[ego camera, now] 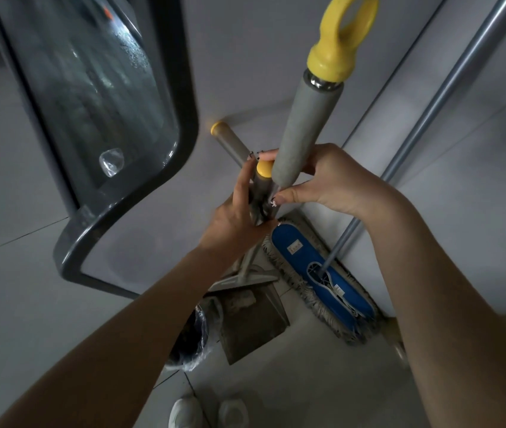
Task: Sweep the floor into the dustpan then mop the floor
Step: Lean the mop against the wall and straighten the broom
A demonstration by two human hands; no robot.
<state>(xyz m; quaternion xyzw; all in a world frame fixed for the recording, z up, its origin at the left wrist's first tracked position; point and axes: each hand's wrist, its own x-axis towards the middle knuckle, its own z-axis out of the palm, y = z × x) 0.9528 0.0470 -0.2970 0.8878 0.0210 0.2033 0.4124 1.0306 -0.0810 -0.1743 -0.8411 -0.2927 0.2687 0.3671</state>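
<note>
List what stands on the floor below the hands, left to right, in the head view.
On the floor: bin with a plastic liner → dustpan → blue mop head, which lies along the wall.

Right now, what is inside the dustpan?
The dustpan holds a pale crumpled lump near its back wall; the rest of the tray looks bare. The handle's yoke covers the rearmost strip, so that part cannot be told.
</note>
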